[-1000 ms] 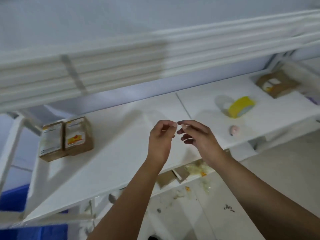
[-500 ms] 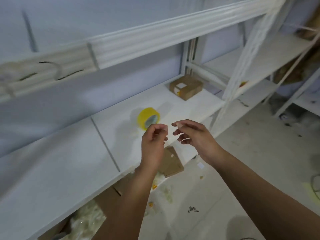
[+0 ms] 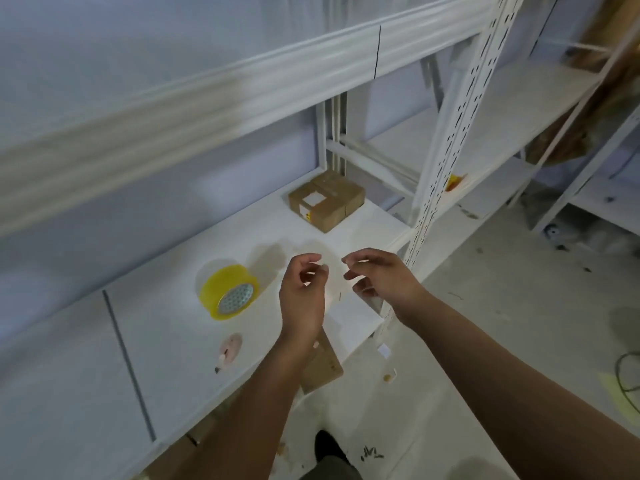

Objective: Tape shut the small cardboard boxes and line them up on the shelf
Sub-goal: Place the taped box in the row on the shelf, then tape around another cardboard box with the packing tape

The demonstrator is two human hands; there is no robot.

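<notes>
1. White metal shelving fills the view against a pale wall, and its shelf board [image 3: 166, 344] runs from 7 o'clock up to 1 o'clock.
2. Two bare forearms reach in from 6 o'clock. The left hand [image 3: 303, 299] and right hand [image 3: 382, 282] hover side by side above the shelf's front edge, not touching.
3. Each hand's fingers are loosely curled, with thumb and forefinger tips narrowly parted. Whether they hold a clear strip cannot be told.
4. One cardboard box [image 3: 329, 202] sits on the shelf at 12 o'clock from the hands. Its white label is too blurred to read.
5. At 9 o'clock from the left hand, a yellow tape roll [image 3: 228, 289] stands on edge, with a small pink object [image 3: 230, 349] at 8 o'clock.
</notes>
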